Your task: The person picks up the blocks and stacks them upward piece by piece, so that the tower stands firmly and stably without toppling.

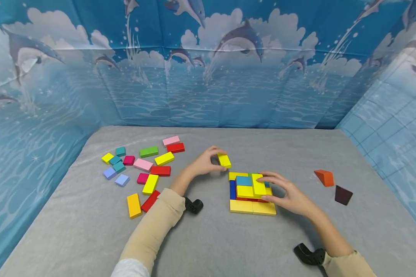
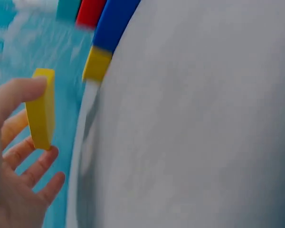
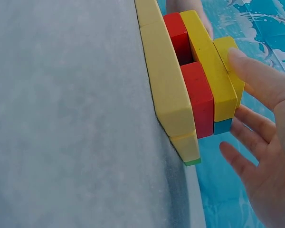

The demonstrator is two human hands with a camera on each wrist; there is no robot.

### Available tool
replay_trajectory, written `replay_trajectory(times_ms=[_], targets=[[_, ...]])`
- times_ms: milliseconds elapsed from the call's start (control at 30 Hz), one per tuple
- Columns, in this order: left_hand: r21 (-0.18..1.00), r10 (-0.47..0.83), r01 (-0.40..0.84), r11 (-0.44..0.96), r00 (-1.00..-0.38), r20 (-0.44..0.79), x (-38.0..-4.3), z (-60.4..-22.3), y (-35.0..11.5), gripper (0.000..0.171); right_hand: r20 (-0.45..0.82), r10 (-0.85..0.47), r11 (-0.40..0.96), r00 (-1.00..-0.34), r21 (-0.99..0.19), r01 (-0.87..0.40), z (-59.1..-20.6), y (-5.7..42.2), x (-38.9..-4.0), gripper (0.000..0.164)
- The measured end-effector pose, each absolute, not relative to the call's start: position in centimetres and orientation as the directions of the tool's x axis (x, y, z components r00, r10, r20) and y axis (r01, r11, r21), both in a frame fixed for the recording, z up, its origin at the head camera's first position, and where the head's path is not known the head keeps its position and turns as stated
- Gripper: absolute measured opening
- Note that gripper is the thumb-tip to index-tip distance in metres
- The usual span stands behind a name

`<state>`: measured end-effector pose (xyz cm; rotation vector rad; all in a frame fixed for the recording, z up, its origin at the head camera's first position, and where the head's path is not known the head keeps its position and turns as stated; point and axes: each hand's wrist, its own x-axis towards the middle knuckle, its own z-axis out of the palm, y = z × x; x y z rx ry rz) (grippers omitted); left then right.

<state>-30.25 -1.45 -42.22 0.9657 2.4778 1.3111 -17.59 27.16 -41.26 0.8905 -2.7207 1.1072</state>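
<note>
A small yellow block point(image 1: 224, 161) is pinched between the thumb and fingers of my left hand point(image 1: 204, 163), raised just beyond the far left corner of a layered block stack point(image 1: 241, 206). The left wrist view shows that yellow block point(image 2: 42, 111) with the thumb on one face. My right hand point(image 1: 288, 196) holds a yellow block point(image 1: 259, 186) lying on top of the stack, its thumb near one end and fingers at the other. In the right wrist view, pale yellow blocks point(image 3: 166, 76) form the base, with red blocks point(image 3: 198, 97) and a long yellow block point(image 3: 211, 66) above.
Loose coloured blocks, including a green block point(image 1: 149, 151) and an orange-yellow block point(image 1: 134, 206), lie scattered on the left of the grey tabletop point(image 1: 208, 246). An orange wedge point(image 1: 324, 178) and a dark brown block point(image 1: 343, 195) lie at the right. A dolphin-print curtain point(image 1: 208, 96) stands behind.
</note>
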Motion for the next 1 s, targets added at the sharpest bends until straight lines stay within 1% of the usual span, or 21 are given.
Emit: replay_trajectory(times_ms=[67, 167, 267, 367, 467, 600, 833, 1000], targets=[[0.789, 0.665, 0.500, 0.358, -0.729, 0.161, -29.3, -42.0, -0.9, 0.050, 0.271, -0.482, 0.564, -0.833, -0.631, -0.532, -41.3, 27.2, -17.6, 0.046], [0.787, 0.710, 0.533, 0.311, -0.680, 0.180, -27.7, -41.6, 0.0, 0.050, 0.272, -0.478, 0.556, -0.835, -0.642, -0.528, -41.4, 27.3, -17.6, 0.047], [0.788, 0.744, 0.551, 0.274, -0.640, 0.190, -26.1, -41.0, 0.9, 0.050, 0.286, -0.484, 0.545, -0.827, -0.641, -0.541, -41.3, 27.3, -17.6, 0.048], [0.768, 0.773, 0.583, 0.265, -0.605, 0.193, -25.0, -40.8, 1.6, 0.050, 0.303, -0.495, 0.531, -0.814, -0.636, -0.559, -41.3, 27.3, -17.6, 0.049], [0.741, 0.784, 0.612, 0.278, -0.590, 0.194, -24.3, -40.9, 2.0, 0.051, 0.310, -0.499, 0.524, -0.809, -0.635, -0.567, -41.3, 27.3, -17.6, 0.050], [0.712, 0.780, 0.634, 0.302, -0.594, 0.198, -24.0, -41.3, 2.2, 0.054, 0.320, -0.504, 0.518, -0.802, -0.631, -0.577, -41.3, 27.3, -17.6, 0.051], [0.679, 0.794, 0.683, 0.272, -0.557, 0.242, -23.6, -41.6, 2.6, 0.058, 0.334, -0.499, 0.537, -0.800, -0.604, -0.588, -41.3, 27.2, -17.6, 0.052], [0.684, 0.790, 0.672, 0.284, -0.568, 0.230, -23.3, -41.8, 2.6, 0.060, 0.340, -0.491, 0.559, -0.802, -0.584, -0.589, -41.0, 27.0, -17.4, 0.050]])
